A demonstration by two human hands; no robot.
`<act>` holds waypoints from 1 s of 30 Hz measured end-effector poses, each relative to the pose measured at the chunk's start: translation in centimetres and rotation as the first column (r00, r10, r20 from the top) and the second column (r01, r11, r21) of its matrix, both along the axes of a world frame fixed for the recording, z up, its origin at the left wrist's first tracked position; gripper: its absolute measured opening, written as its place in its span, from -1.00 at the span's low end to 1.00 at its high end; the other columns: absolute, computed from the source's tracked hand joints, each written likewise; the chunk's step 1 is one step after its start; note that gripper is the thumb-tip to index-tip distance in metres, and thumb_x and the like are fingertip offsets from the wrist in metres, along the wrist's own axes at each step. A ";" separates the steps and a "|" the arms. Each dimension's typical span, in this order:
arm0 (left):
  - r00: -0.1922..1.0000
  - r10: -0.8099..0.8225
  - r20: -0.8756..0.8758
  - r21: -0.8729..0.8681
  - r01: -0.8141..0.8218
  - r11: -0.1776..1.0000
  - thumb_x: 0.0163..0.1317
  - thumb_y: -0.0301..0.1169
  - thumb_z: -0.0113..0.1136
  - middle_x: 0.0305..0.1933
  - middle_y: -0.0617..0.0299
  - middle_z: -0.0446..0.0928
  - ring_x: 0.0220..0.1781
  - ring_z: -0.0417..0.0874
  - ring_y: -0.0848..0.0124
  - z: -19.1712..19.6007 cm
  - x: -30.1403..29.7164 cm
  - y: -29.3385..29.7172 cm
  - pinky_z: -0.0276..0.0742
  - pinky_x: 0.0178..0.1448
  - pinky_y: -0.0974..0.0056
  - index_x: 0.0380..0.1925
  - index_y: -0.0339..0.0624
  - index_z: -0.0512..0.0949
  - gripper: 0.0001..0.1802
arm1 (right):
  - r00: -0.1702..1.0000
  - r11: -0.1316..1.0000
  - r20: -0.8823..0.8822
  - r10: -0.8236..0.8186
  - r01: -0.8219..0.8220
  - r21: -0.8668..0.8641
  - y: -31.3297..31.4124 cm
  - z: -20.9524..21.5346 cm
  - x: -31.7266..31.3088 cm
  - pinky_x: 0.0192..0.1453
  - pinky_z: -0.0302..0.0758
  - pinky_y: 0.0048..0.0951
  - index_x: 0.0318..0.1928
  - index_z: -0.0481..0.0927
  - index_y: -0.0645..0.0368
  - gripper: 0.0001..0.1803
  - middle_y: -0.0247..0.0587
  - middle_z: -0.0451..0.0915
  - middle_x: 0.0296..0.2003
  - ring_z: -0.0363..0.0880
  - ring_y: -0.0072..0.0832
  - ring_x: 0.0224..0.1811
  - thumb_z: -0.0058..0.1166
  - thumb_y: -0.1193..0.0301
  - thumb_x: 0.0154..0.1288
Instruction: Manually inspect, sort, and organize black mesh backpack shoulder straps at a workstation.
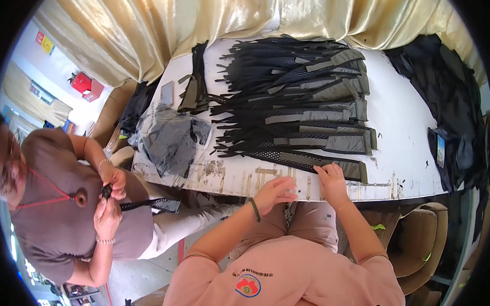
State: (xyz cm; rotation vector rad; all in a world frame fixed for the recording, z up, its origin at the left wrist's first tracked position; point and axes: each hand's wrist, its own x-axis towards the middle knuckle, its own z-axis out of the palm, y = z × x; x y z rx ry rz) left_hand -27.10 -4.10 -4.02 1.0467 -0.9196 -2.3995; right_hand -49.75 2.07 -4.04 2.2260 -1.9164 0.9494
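Observation:
Long dark straps with black mesh and grey fabric ends (339, 141) lie in overlapping rows across the white table. At the near edge is one black mesh strap (288, 156), its grey end toward the right. My right hand (333, 183) has its fingertips and thumb closed on this strap's near edge. My left hand (276, 194), with a dark band at the wrist, hovers by the table edge to the left of it. Its fingers are loosely curved and apart, and I see nothing held in them.
A co-worker at the left holds a small black piece with a dark strip (149, 204). On the table's left lie a clear plastic bag (171, 139), a folded strap (193, 90) and a phone-like flat object (167, 93). Black garments (442, 92) heap at the right; cardboard boxes (420, 238) stand below.

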 end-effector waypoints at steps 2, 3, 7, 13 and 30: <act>0.995 0.043 -0.088 0.042 -0.040 0.998 0.35 -0.22 0.01 0.06 0.04 0.48 -0.03 0.61 0.22 -0.2 0.2 -0.1 0.54 0.09 0.21 0.12 -0.20 0.31 -0.57 | 0.998 0.997 -0.020 0.061 -0.060 0.044 0.1 0.1 -0.1 0.04 0.42 -0.15 -0.16 0.56 0.17 -0.68 -0.13 0.44 -0.35 0.42 -0.12 -0.21 0.03 0.60 -0.02; 0.982 0.096 -0.160 0.136 -0.075 0.988 0.35 -0.21 0.01 0.07 0.02 0.48 0.00 0.60 0.21 -0.3 0.2 -0.4 0.54 0.08 0.20 0.09 -0.20 0.31 -0.59 | 0.996 0.996 -0.034 0.079 -0.077 0.036 0.4 0.4 0.0 0.04 0.42 -0.15 -0.16 0.56 0.17 -0.68 -0.13 0.44 -0.35 0.42 -0.12 -0.21 0.03 0.60 -0.02; 0.916 0.325 -0.235 0.266 -0.261 0.928 0.30 -0.23 0.08 0.01 -0.02 0.49 -0.05 0.59 0.22 -1.8 1.2 -1.4 0.56 0.00 0.20 -0.01 -0.13 0.32 -0.65 | 0.994 0.985 0.054 0.092 -0.098 0.142 3.7 0.7 0.1 -0.11 0.43 -0.16 -0.20 0.58 0.14 -0.68 -0.10 0.43 -0.37 0.43 -0.11 -0.24 0.03 0.63 -0.05; 0.863 0.493 -0.106 0.052 -0.491 0.870 0.15 -0.35 0.26 0.00 0.00 0.40 -0.33 0.58 0.33 -1.9 6.6 -4.3 0.55 -0.35 0.31 0.22 0.00 0.14 -0.33 | 0.992 0.996 0.126 0.022 -0.033 0.085 6.4 0.8 -1.3 0.19 0.41 -0.08 -0.31 0.61 0.16 -0.68 -0.11 0.42 -0.45 0.43 -0.13 -0.31 -0.04 0.73 -0.11; 0.731 0.045 0.681 -0.699 0.630 0.339 0.17 -0.34 0.19 -0.47 0.25 0.57 -0.50 0.55 0.37 3.5 9.2 -8.4 0.47 -0.34 0.26 -0.34 -0.21 0.58 -0.83 | 0.979 0.967 0.031 -0.201 0.193 0.167 5.3 1.1 -5.2 -0.19 0.43 -0.21 -0.34 0.58 0.16 -0.80 -0.10 0.47 -0.38 0.45 -0.12 -0.26 0.01 0.68 0.02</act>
